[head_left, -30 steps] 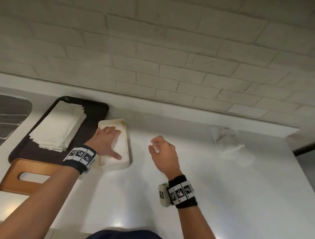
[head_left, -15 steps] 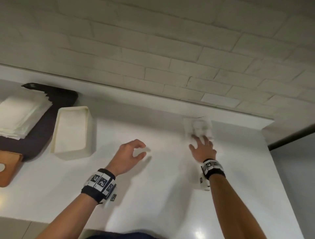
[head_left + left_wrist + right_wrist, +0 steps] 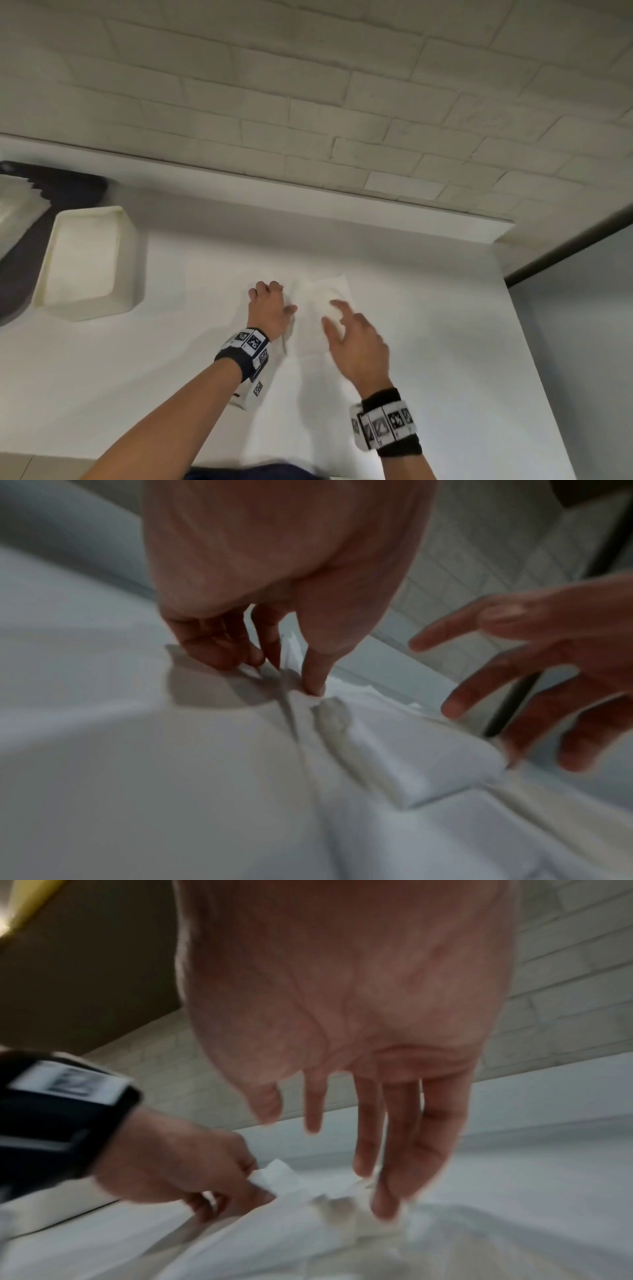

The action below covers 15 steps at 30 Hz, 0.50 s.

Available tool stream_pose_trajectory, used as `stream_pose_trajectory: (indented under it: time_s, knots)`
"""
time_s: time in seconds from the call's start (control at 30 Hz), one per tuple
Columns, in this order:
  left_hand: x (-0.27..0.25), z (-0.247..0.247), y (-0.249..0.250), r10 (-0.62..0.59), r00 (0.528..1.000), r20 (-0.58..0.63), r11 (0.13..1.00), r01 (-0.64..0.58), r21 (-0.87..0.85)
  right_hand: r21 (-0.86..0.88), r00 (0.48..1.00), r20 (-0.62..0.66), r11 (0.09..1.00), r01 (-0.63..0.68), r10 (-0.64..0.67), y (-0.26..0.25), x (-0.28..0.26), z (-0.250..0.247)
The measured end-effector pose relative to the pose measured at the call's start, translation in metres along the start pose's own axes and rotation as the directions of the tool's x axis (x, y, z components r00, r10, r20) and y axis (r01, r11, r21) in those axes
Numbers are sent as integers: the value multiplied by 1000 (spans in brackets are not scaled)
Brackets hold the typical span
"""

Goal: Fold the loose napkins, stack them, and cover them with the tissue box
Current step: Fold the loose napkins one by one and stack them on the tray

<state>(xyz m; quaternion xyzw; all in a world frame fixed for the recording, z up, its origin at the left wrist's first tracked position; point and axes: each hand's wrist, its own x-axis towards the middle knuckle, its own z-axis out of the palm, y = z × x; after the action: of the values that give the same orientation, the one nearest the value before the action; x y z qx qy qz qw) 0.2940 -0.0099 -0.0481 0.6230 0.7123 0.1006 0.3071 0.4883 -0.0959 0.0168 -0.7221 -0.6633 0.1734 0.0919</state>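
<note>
The left hand pinches the left edge of a crumpled white napkin between thumb and curled fingertips, knuckles up and wrist low over the white worktop. The right hand hovers just beside it with fingers spread and nearly straight, holding nothing; the longest tips seem to brush the paper's rumpled middle, though blur leaves real contact unclear. Both forearms reach forward from the lower edge of the head view, converging on the napkin.

This looks like the start of folding one loose napkin: it lies creased, not yet flattened. The next move probably calls for the right hand to press and smooth the sheet while the left draws its edge over.

Well apart to the left, the cream tissue box lies open side up beside a dark tray carrying a stack of folded napkins.
</note>
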Motion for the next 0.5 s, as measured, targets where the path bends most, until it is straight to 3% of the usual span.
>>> stream_pose_trajectory:
  time_s: [0.07, 0.1, 0.23, 0.33, 0.37, 0.43, 0.47, 0.5]
  knots:
    - [1, 1, 2, 24, 1000, -19, 988, -27, -153, 69, 968, -206, 989, -134, 145, 13, 33, 2]
    - [-1, 0, 1, 27, 999, -40, 971, -36, -236, 101, 950, -222, 974, -202, 220, 18, 49, 6]
    - [-10, -19, 0, -25, 993, -117, 894, -30, -446, 73, 943, -7, 940, -333, 334, 24, 96, 37]
    - [-14, -40, 0, -36, 981, -191, 828, -77, -555, 264, 958, 51, 922, -284, 281, 18, 107, 44]
    - [-16, -47, -1, -44, 975, -220, 795, -99, -598, 407, 970, 39, 883, -234, 239, 17, 106, 40]
    - [-18, -61, -6, -51, 962, -270, 725, -150, -673, 743, 978, -9, 656, -132, 207, 13, 98, 19]
    - [-19, -67, -9, -42, 957, -286, 701, -176, -691, 840, 978, -37, 536, -81, 206, 12, 93, 8]
    - [-18, -72, -12, -33, 951, -307, 691, -200, -694, 881, 974, -79, 473, -31, 211, 9, 90, -4]
